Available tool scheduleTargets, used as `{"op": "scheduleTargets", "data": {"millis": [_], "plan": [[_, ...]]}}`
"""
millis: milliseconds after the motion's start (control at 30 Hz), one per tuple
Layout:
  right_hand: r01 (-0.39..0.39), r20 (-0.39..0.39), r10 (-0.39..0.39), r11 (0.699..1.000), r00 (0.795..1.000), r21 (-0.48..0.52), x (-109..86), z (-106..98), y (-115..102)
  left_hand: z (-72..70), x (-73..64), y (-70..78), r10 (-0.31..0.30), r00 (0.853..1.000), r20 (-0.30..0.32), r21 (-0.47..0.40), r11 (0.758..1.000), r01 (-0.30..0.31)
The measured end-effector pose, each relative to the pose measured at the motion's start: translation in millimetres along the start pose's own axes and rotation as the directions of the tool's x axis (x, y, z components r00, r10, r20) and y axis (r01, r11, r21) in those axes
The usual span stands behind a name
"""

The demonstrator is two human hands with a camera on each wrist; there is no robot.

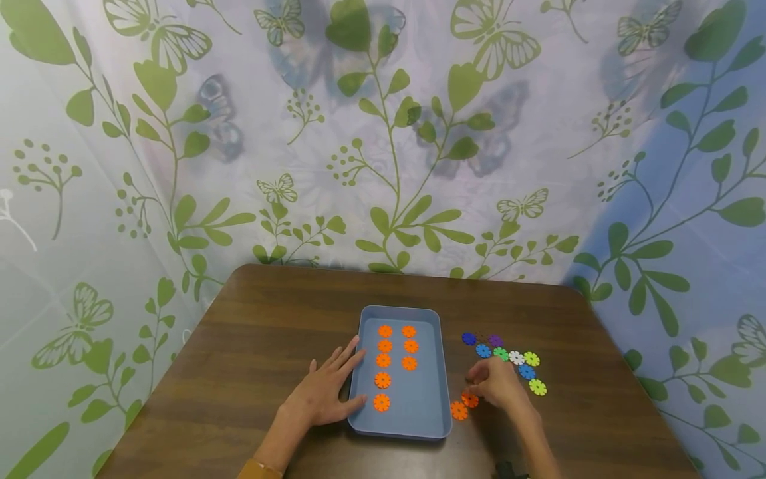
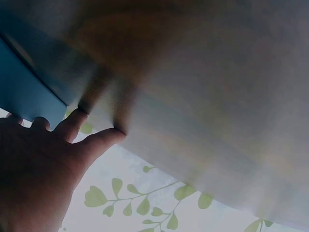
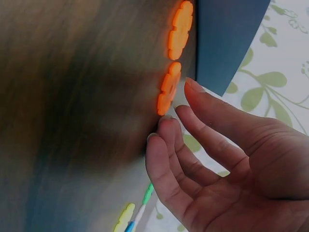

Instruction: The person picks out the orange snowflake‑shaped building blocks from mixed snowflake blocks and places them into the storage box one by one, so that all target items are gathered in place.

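A blue-grey tray (image 1: 413, 416) lies on the table with several orange notched discs (image 1: 382, 380) inside, set in two columns. Fingers spread, my left hand (image 1: 323, 392) touches the tray's left side; its left wrist view shows the fingertips at the tray wall (image 2: 29, 79). Right of the tray, two orange notched discs (image 1: 459, 410) lie on the table. My right hand (image 1: 495, 382) is over the nearer one, its fingers loosely bent. In the right wrist view, thumb and fingertips hover beside that orange disc (image 3: 169, 89), with nothing visible between them.
Beyond the right hand lie several loose discs: dark blue (image 1: 469, 338), purple (image 1: 495, 340), green (image 1: 501, 354), white (image 1: 517, 358), lighter blue (image 1: 526, 371) and yellow (image 1: 537, 386). A leaf-patterned curtain (image 1: 389, 166) hangs behind the brown table (image 1: 263, 319).
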State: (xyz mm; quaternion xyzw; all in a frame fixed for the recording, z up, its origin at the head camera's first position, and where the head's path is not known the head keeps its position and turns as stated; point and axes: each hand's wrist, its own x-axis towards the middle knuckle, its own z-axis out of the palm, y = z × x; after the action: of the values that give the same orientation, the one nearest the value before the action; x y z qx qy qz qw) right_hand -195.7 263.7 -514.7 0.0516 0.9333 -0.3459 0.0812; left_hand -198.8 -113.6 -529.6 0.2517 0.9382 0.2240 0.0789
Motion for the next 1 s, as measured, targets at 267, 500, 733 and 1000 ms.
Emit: {"op": "scheduleTargets", "data": {"millis": [267,500,733,1000], "plan": [[-0.031,0.014,0.031,0.999,0.999,-0.012,1.0,2.5,-1.6,0.3,-0.4,0.0,0.005,1.000,-0.010,-0.001,1.000,-0.005],[-0.048,0.032,0.049,0.998,0.998,-0.027,0.2,3.2,-1.9,0.7,0.2,-0.3,0.004,1.000,-0.001,0.001,1.000,-0.004],[-0.033,0.040,0.034,0.999,0.999,-0.042,-3.4,1.9,-3.7,0.4,0.6,0.5,-0.002,1.000,0.004,0.002,1.000,0.002],[-0.013,0.051,0.017,0.997,0.999,-0.077,-6.0,2.8,-9.4,2.7,-0.2,-2.5,0.014,1.000,-0.015,0.003,1.000,-0.014]]}}
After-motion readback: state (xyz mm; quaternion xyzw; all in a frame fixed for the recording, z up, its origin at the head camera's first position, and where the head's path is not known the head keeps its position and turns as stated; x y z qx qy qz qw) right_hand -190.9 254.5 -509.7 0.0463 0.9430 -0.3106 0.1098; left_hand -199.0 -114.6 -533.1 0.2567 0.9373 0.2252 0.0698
